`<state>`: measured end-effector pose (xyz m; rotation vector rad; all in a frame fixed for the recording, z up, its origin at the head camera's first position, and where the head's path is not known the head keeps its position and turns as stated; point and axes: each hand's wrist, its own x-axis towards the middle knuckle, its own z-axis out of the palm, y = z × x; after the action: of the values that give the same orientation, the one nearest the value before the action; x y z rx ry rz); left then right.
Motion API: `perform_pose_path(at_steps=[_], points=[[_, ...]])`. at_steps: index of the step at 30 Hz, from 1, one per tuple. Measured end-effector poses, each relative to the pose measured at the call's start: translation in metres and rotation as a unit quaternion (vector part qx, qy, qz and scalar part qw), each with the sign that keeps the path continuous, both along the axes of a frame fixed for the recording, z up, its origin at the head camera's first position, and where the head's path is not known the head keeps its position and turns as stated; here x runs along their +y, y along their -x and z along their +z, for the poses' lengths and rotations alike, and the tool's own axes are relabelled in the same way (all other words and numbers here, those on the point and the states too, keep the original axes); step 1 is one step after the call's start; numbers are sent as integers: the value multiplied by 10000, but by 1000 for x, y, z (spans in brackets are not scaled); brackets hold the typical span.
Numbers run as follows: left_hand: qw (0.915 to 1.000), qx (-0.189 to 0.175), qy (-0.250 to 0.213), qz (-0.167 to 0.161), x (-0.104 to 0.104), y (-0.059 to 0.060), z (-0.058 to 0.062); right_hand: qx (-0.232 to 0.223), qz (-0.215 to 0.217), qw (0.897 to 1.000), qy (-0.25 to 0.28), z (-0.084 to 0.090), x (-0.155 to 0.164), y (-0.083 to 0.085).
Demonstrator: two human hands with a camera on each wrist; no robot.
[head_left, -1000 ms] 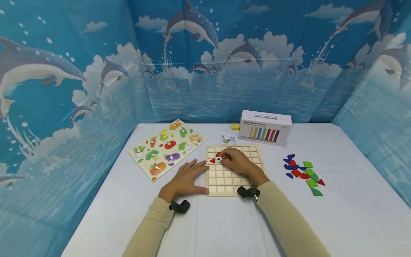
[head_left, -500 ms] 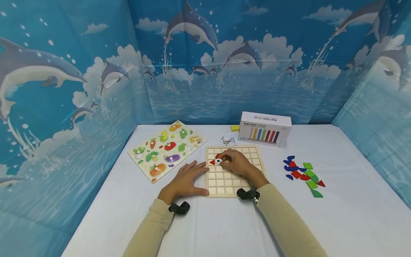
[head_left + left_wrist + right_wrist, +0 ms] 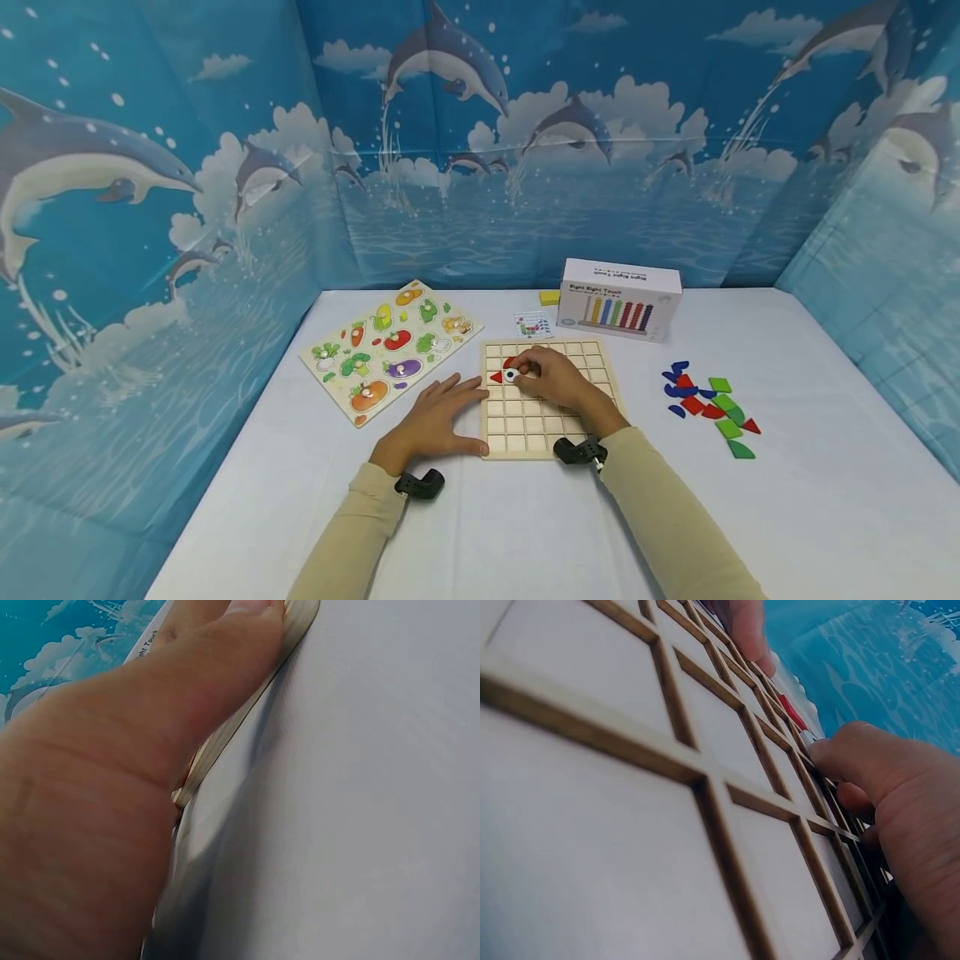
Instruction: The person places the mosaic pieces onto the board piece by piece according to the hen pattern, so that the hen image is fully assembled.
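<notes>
A wooden grid board (image 3: pixel 525 429) lies on the white table in front of me. My right hand (image 3: pixel 551 377) rests on its upper left part, fingertips curled onto a small white round piece (image 3: pixel 511 376) with a dark dot. A red triangle (image 3: pixel 496 377) sits just left of that piece and a red curved piece (image 3: pixel 509 362) just above it. In the right wrist view the curled fingers (image 3: pixel 855 761) press into the board (image 3: pixel 630 750) near a red piece (image 3: pixel 791 712). My left hand (image 3: pixel 435 417) lies flat on the table, its thumb (image 3: pixel 225 645) against the board's left edge (image 3: pixel 247 697).
A vegetable peg puzzle (image 3: pixel 390 346) lies to the left. Behind the board stand a white toy box (image 3: pixel 621 298), a small card (image 3: pixel 533 324) and a yellow block (image 3: pixel 550 297). Several loose blue, red and green pieces (image 3: pixel 712 404) lie to the right. Dolphin-print walls enclose the table.
Both hands stay where they were; the right fingers shift only slightly on the white round piece.
</notes>
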<state>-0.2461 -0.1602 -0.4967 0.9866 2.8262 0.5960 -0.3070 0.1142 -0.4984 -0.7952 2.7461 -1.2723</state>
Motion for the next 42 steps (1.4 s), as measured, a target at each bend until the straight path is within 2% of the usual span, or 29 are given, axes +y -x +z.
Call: perform_pose_path(at_steps=[26, 35, 42], points=[[9999, -58, 109, 84, 1, 1, 0, -45, 55, 9999, 86, 0, 1, 1], [9999, -48, 122, 92, 1, 1, -1, -4, 388, 9991, 185, -1, 3, -1], [9999, 57, 104, 115, 1, 2, -4, 76, 578, 9980, 229, 6, 5, -12]])
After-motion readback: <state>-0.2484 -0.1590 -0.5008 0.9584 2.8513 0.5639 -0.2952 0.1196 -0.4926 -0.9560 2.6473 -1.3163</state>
